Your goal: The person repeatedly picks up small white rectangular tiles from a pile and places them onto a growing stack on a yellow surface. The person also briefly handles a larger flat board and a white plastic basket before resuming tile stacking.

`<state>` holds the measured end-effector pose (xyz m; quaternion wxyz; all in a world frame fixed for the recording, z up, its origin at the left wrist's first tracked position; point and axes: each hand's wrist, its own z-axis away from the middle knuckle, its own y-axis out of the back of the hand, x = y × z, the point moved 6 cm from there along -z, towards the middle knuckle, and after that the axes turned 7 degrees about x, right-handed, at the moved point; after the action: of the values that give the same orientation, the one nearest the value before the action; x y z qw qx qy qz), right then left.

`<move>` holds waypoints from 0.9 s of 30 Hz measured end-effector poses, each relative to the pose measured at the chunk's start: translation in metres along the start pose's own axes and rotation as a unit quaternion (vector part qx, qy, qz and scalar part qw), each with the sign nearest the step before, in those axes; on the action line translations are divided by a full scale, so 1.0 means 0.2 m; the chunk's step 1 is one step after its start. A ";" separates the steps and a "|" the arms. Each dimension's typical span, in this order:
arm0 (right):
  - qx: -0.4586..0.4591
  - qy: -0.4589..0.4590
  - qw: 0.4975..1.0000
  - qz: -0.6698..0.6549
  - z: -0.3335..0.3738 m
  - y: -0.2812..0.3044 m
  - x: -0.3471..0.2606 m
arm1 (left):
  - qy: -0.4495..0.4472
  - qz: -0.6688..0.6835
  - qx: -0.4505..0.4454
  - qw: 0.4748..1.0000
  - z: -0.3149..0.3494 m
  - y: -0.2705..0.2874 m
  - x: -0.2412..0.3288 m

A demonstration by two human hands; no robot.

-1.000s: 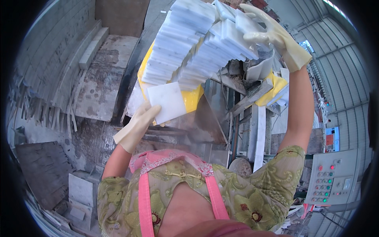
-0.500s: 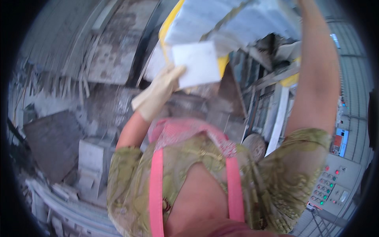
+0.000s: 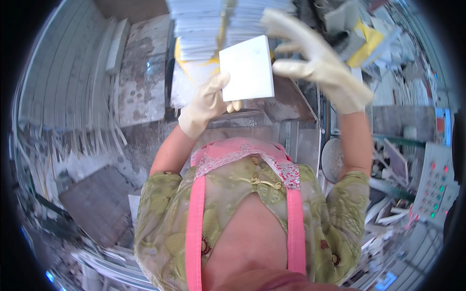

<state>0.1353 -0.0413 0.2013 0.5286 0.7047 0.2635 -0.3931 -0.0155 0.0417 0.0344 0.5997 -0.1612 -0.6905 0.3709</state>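
My left hand, in a cream rubber glove, grips a white square tile by its left lower edge. The thumb lies on the face and fingertips show under the bottom edge. The tile is tilted so its bright face shows, along with a thin right side. Just right of it my right hand, gloved alike, is raised with its fingers spread and nothing between them; motion blurs it a little. Behind the tile rises a tall stack of thin white pieces with yellow edging low on it.
Long grey slabs stand in rows at the left, beside a stained board. A dark flat panel lies lower left. Yellow and white scraps are heaped upper right. A grey control box with lit buttons is at the far right.
My right hand has come down from beyond the upper edge to beside the tile. My left hand still grips the tile, now tilted differently. The whole view has shifted.
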 end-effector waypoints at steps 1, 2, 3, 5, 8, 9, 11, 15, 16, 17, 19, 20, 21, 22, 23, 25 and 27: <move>-0.010 -0.039 0.997 -0.071 0.09 -0.04 0.09 | 0.023 -0.002 -0.018 1.000 -0.04 -0.04 -0.04; 0.016 -0.029 0.984 -0.174 0.17 -0.06 0.16 | 0.046 -0.003 -0.035 0.998 -0.08 -0.08 -0.08; 0.034 -0.035 0.975 -0.217 0.26 -0.04 0.23 | 0.074 -0.006 -0.053 0.996 -0.11 -0.11 -0.13; 0.100 -0.062 0.959 -0.258 0.43 0.03 0.36 | 0.134 -0.016 -0.092 0.987 -0.21 -0.18 -0.26; 0.213 -0.084 0.935 -0.271 0.69 0.13 0.50 | 0.183 0.043 -0.097 0.977 -0.36 -0.28 -0.48; 0.243 -0.091 0.925 -0.279 0.77 0.18 0.55 | 0.199 0.030 -0.089 0.975 -0.40 -0.31 -0.56; 0.307 -0.089 0.904 -0.284 0.95 0.25 0.63 | 0.213 0.040 -0.109 0.970 -0.48 -0.41 -0.70; 0.393 -0.048 0.864 -0.311 1.20 0.33 0.81 | 0.252 -0.005 -0.075 0.965 -0.56 -0.55 -0.90; 0.420 -0.080 0.857 -0.288 1.28 0.35 0.89 | 0.262 -0.027 -0.071 0.962 -0.56 -0.58 -0.96; 0.446 -0.097 0.851 -0.261 1.36 0.37 0.97 | 0.281 -0.049 -0.094 0.954 -0.58 -0.61 -1.00; 0.520 -0.118 0.838 -0.115 1.70 0.42 1.05 | 0.274 -0.150 -0.176 0.934 -0.59 -0.65 -1.06; 0.566 -0.198 0.800 0.032 1.91 0.48 1.11 | 0.270 -0.179 -0.173 0.930 -0.59 -0.64 -1.08; 0.562 -0.272 0.748 0.225 2.16 0.55 1.13 | 0.264 -0.195 -0.169 0.929 -0.60 -0.61 -1.09; 0.555 -0.378 0.678 0.299 2.41 0.60 1.22 | 0.261 -0.199 -0.145 0.933 -0.60 -0.57 -1.09; 0.503 -0.445 0.660 0.337 2.65 0.66 1.29 | 0.265 -0.193 -0.125 0.937 -0.60 -0.53 -1.09; 0.327 -0.629 0.588 0.390 3.00 0.66 1.50 | 0.272 -0.196 -0.086 0.938 -0.60 -0.46 -1.08; 0.320 -0.587 0.651 0.359 3.14 0.69 1.66 | 0.277 -0.207 -0.042 0.937 -0.60 -0.41 -1.06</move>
<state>0.2544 -0.6956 -0.0825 0.4141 0.4920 -0.5178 -0.5642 0.1658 -0.1165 -0.0574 0.8233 -0.1364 -0.5302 0.1496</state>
